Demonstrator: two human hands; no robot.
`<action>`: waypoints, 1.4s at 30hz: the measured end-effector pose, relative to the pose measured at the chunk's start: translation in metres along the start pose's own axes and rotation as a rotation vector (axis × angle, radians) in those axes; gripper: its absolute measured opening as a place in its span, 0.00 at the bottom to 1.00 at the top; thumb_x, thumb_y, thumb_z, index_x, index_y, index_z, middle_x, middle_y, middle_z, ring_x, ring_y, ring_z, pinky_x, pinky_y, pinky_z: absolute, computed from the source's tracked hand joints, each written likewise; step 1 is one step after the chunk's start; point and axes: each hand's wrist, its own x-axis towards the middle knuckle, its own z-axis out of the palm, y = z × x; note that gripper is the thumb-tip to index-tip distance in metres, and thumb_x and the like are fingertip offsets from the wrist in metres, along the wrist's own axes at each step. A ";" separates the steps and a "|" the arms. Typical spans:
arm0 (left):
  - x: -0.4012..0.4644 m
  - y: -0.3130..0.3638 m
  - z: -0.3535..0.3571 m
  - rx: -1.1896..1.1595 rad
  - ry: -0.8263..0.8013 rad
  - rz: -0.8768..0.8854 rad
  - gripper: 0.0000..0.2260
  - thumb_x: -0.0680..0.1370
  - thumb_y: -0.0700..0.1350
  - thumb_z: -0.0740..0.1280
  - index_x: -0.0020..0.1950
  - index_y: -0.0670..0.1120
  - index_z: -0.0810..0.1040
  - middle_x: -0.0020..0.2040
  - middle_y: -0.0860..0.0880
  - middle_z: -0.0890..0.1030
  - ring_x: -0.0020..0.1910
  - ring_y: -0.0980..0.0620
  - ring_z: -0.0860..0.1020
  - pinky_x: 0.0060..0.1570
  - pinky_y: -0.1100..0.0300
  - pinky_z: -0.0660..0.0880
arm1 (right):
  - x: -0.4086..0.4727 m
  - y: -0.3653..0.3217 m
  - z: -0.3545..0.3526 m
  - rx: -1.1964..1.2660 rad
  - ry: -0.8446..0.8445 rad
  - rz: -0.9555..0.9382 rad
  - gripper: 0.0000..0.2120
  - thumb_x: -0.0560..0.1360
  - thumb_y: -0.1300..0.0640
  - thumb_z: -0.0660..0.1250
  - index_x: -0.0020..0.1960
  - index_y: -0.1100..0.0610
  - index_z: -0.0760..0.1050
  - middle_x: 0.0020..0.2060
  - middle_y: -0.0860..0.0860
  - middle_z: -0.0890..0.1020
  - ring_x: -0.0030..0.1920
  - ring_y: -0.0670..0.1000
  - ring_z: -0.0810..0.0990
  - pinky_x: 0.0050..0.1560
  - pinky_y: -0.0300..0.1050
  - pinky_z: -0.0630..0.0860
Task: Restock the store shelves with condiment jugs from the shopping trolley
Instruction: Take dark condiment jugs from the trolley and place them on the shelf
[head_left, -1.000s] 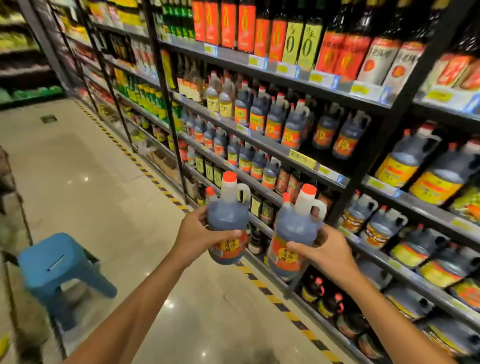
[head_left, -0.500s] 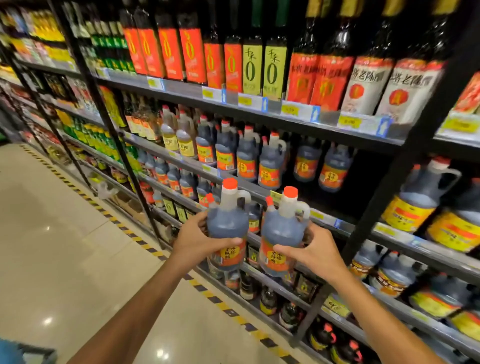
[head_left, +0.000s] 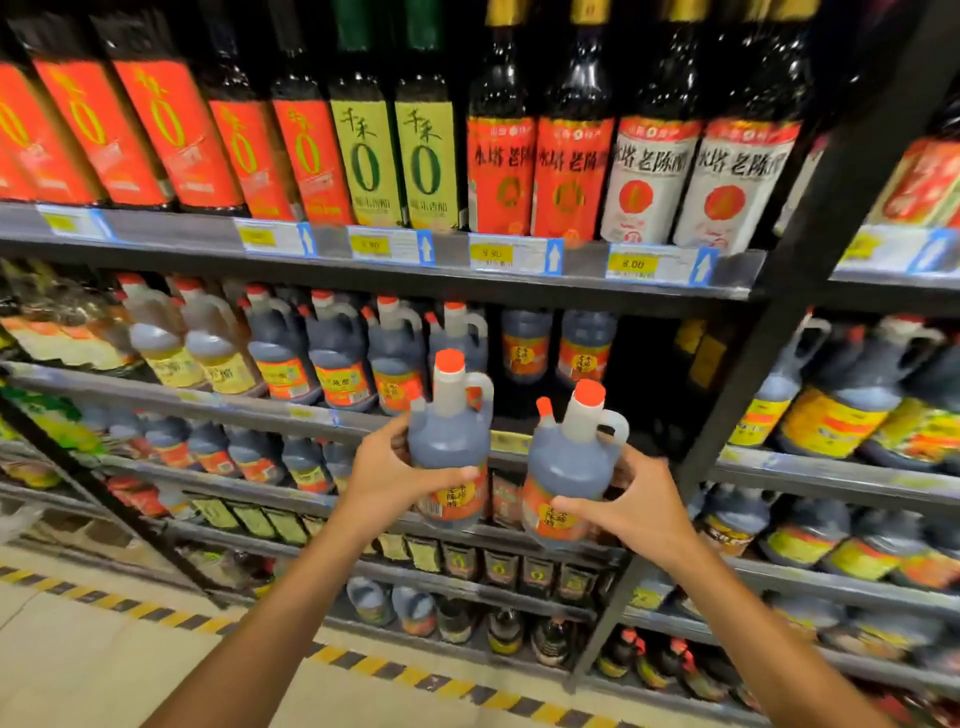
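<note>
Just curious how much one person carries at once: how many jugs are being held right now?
2. One jug is in the left hand, upright; the other jug is in the right hand, tilted slightly. Both are off the shelf.

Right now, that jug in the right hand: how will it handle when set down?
The jug looks full of dark liquid, so probably heavy. It is tall with a narrow neck, so it may tip if nudged. The right hand grips its body, not the handle; smooth plastic could slip.

shop | stocked shelves (head_left: 395, 280) | price tags (head_left: 660, 265) | bottle rows (head_left: 426, 166)
</note>
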 end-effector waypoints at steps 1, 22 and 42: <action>0.008 -0.002 -0.001 0.010 -0.034 0.006 0.30 0.61 0.45 0.83 0.61 0.53 0.78 0.58 0.56 0.82 0.56 0.57 0.82 0.56 0.57 0.80 | 0.000 0.000 0.000 -0.016 0.039 0.004 0.43 0.59 0.39 0.81 0.70 0.43 0.69 0.60 0.31 0.77 0.59 0.35 0.78 0.61 0.40 0.77; 0.061 -0.020 -0.070 0.000 -0.160 0.128 0.35 0.60 0.48 0.84 0.66 0.51 0.78 0.60 0.56 0.82 0.58 0.59 0.81 0.53 0.64 0.79 | 0.086 -0.032 0.047 -0.132 0.224 -0.033 0.33 0.63 0.42 0.82 0.62 0.34 0.69 0.57 0.36 0.80 0.59 0.38 0.78 0.59 0.39 0.75; 0.053 -0.025 -0.064 -0.016 -0.120 0.097 0.32 0.61 0.42 0.84 0.63 0.51 0.78 0.58 0.55 0.83 0.57 0.60 0.81 0.53 0.65 0.79 | 0.136 0.017 0.041 -0.067 0.103 0.183 0.32 0.56 0.33 0.80 0.55 0.49 0.81 0.51 0.46 0.86 0.53 0.44 0.84 0.58 0.53 0.81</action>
